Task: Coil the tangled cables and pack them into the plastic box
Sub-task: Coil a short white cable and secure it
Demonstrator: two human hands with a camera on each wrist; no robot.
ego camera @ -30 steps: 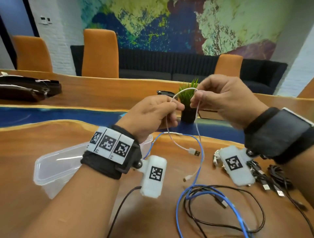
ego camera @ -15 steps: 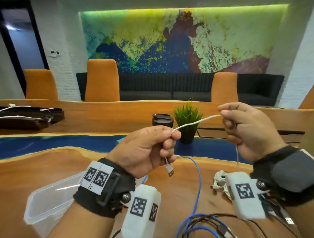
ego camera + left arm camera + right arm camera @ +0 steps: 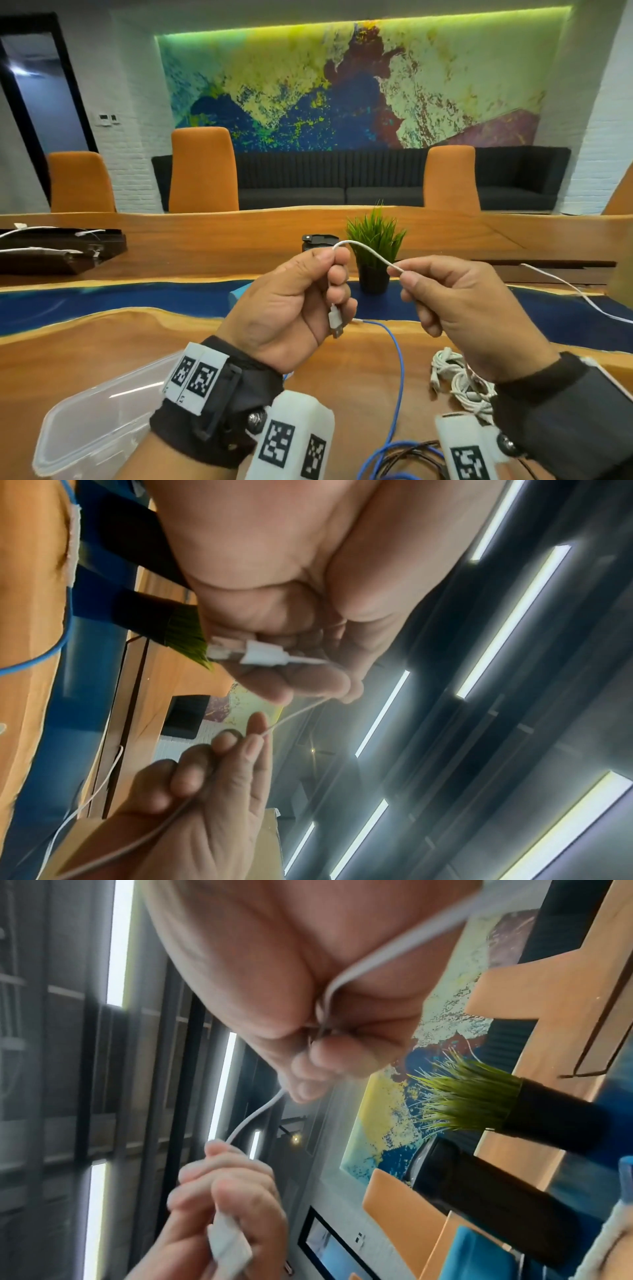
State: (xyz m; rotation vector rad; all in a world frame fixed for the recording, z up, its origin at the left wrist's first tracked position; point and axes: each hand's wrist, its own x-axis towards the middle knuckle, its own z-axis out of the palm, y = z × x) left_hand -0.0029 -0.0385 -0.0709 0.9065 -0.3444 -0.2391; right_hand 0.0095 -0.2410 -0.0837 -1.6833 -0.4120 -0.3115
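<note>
Much of the plastic box [image 3: 102, 421] on the wooden surface [image 3: 85, 346] is hidden behind the left forearm, and the tangle of blue and black cables [image 3: 397, 455] runs off the bottom edge of the head view. The white cable bundle [image 3: 459, 383] is partly covered by the right wrist. Both hands are raised above the surface, backs toward the head camera. The left hand [image 3: 291, 301] has its grip clamped on the white cable [image 3: 368, 250], fingers curled, with the USB plug [image 3: 335, 320] hanging below them. The right hand [image 3: 455, 308] pinches the same cable between thumb and forefinger; the short span between the hands arches upward. Past the right hand the cable trails off to the right.
</note>
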